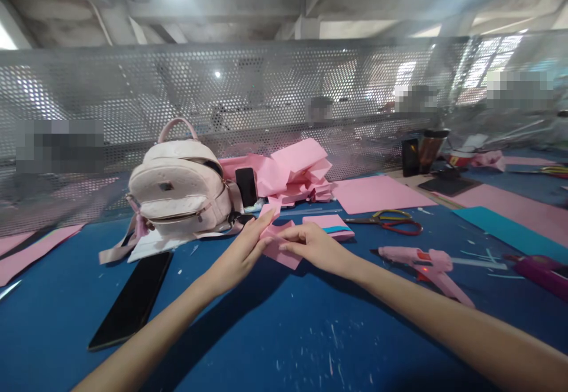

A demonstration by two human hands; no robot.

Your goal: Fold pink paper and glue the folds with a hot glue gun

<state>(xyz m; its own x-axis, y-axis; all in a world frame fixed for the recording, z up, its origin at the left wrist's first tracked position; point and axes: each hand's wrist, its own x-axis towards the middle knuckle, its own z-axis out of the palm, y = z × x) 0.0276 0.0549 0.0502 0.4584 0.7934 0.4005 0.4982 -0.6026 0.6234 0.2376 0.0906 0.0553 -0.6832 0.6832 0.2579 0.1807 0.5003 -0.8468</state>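
Both hands meet mid-table, just above the blue table (275, 339). Left hand (242, 251) pinches the left edge of a small pink paper (278, 251), fingers closed on it, fingertip up by its top corner. Right hand (313, 247) grips the right side of the same paper, fingers curled and clamped on it. The paper is bent, held between the two hands close over the table; can't tell if its lower edge touches.

Behind the left hand: pale pink backpack (177, 194), upright, straps trailing on the table. A dark phone (246, 186) leans on its right side. A second phone (133, 298) lies flat, front-left, screen dark.

Behind the paper: crumpled pink pile (295, 170) against the mesh screen (266, 84). A small pink stack (331, 225) lies just behind the right hand. Flat pink sheet (377, 194) farther right, scissors (387, 220) at its near edge. Pink glue gun (421, 261) lies right of the right forearm, on its side. Teal sheet (510, 231) far right. White scraps speckle the table.
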